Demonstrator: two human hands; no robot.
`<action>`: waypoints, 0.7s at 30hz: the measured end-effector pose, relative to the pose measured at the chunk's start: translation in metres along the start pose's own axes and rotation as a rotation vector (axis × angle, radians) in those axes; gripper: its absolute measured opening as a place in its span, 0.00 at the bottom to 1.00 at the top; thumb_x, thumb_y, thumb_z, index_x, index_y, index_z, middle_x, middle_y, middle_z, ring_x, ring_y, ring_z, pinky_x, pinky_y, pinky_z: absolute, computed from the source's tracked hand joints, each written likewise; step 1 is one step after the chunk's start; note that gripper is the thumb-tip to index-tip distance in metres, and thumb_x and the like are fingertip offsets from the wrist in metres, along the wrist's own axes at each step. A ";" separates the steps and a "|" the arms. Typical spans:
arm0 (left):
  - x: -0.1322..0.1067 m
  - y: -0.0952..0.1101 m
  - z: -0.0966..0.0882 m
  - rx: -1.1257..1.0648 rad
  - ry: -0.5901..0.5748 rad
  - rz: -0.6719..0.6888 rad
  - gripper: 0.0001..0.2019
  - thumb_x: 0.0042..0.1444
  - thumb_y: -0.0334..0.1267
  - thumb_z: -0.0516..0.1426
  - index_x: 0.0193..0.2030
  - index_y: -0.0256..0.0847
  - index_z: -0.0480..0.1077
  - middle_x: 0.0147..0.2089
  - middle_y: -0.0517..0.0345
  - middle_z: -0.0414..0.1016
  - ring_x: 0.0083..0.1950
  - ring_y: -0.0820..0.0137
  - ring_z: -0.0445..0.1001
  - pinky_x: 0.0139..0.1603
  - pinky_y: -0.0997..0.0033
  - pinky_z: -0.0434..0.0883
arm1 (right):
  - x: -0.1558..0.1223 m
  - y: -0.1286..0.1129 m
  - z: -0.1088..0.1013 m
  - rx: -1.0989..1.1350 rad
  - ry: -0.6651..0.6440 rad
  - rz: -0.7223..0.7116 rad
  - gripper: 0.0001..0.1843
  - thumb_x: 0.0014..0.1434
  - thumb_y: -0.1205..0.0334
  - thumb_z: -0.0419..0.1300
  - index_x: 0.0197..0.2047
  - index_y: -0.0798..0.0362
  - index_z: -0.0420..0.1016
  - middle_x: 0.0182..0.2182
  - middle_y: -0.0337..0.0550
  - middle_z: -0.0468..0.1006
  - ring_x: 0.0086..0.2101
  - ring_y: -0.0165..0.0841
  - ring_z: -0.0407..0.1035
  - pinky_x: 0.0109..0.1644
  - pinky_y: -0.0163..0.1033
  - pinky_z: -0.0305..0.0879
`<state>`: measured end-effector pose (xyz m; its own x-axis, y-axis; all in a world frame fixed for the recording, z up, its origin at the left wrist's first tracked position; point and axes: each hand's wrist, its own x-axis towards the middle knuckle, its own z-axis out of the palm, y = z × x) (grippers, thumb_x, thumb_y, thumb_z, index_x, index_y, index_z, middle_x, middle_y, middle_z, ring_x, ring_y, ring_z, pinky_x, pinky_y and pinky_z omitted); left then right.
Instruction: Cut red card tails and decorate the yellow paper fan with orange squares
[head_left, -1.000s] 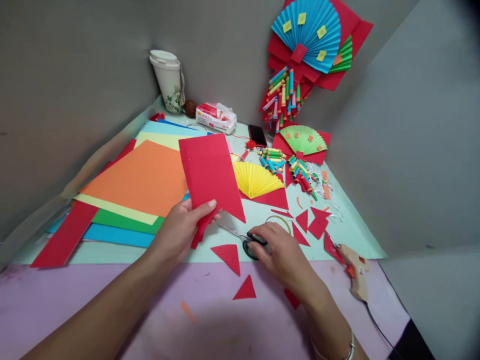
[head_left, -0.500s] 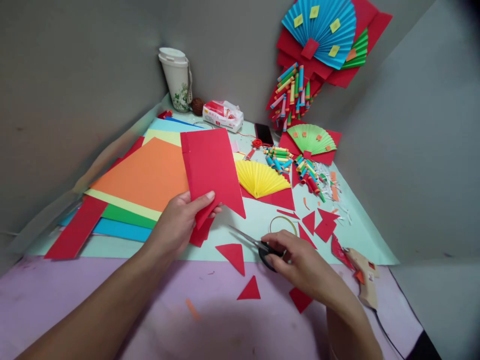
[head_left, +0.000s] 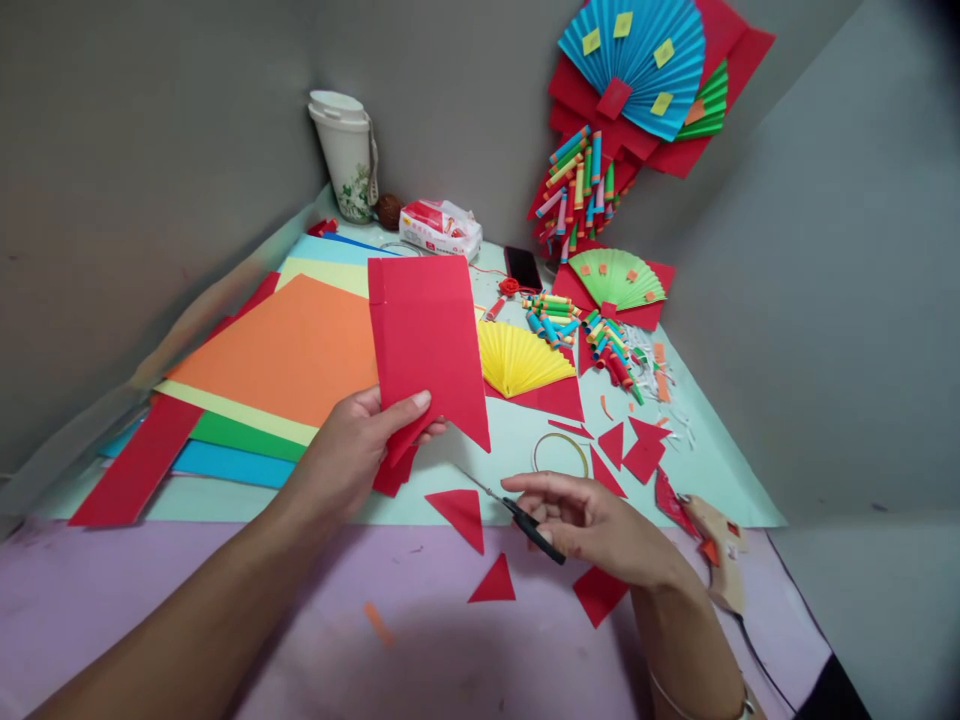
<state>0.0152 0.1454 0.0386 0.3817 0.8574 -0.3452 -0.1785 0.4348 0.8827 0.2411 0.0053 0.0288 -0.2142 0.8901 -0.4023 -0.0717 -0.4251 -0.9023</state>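
My left hand (head_left: 352, 455) pinches the lower corner of a folded red paper sheet (head_left: 426, 345), held up over the table with a notch cut in its bottom edge. To its right, my right hand (head_left: 600, 525) grips the black handles of a pair of scissors (head_left: 517, 512); the blades point left, lifted off the table. Red paper triangles (head_left: 461, 515) lie below and between the hands, with another (head_left: 495, 582) nearer to me.
Stacked coloured paper sheets (head_left: 289, 350) lie at left. A yellow paper fan (head_left: 521, 358), a tape ring (head_left: 560, 452), coloured paper rolls (head_left: 577, 330) and red scraps sit mid-table. A glue gun (head_left: 712, 545) lies right. A cup (head_left: 345, 155), tissue pack (head_left: 441, 228) and phone (head_left: 522, 267) stand at the back.
My right hand has taken up the scissors from the table and turned palm-up with them. The left hand has kept the red sheet raised, nearly still.
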 end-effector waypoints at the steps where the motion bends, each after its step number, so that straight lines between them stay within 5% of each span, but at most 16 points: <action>1: 0.000 0.000 -0.001 0.005 0.002 0.000 0.10 0.52 0.40 0.67 0.38 0.39 0.78 0.33 0.56 0.83 0.33 0.72 0.79 0.36 0.77 0.76 | 0.001 0.000 0.001 0.008 0.005 0.006 0.24 0.55 0.68 0.66 0.55 0.44 0.78 0.36 0.39 0.70 0.34 0.27 0.63 0.34 0.30 0.61; 12: 0.002 -0.005 -0.005 0.176 -0.016 -0.048 0.18 0.49 0.48 0.68 0.42 0.38 0.78 0.34 0.50 0.84 0.35 0.66 0.80 0.31 0.74 0.75 | 0.003 0.005 0.002 -0.050 0.113 0.049 0.18 0.60 0.64 0.64 0.54 0.50 0.79 0.26 0.35 0.68 0.25 0.24 0.58 0.25 0.30 0.51; 21: -0.001 -0.002 0.003 0.073 0.008 -0.062 0.11 0.50 0.39 0.68 0.39 0.36 0.78 0.34 0.51 0.84 0.33 0.70 0.81 0.35 0.78 0.76 | 0.004 0.003 0.003 -0.080 0.145 0.044 0.16 0.61 0.61 0.62 0.53 0.50 0.79 0.24 0.35 0.69 0.24 0.25 0.61 0.24 0.30 0.51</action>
<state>0.0177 0.1430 0.0382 0.3827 0.8316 -0.4025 -0.0876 0.4663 0.8803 0.2370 0.0066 0.0251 -0.0726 0.8876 -0.4548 0.0135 -0.4551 -0.8904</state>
